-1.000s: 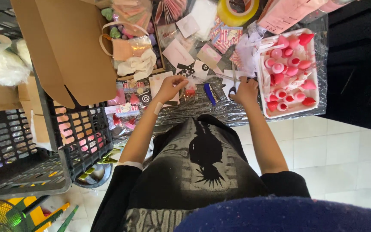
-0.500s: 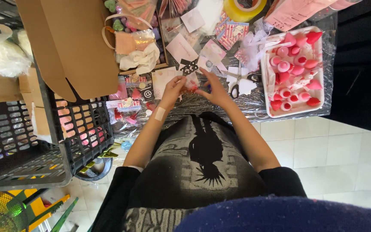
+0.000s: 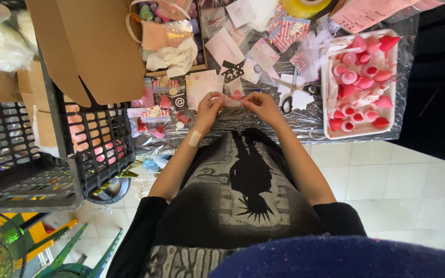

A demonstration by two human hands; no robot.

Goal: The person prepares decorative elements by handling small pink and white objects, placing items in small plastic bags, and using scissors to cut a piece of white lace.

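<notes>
Small clear packet (image 3: 233, 99) with something pink inside sits between both hands, above the counter (image 3: 263, 121) edge. Left hand (image 3: 209, 107) pinches one end, right hand (image 3: 261, 105) the other. White tray (image 3: 326, 110) of pink sponges nearby, right.

both hands (image 3: 235, 105) raised together, fingers pinched
</notes>
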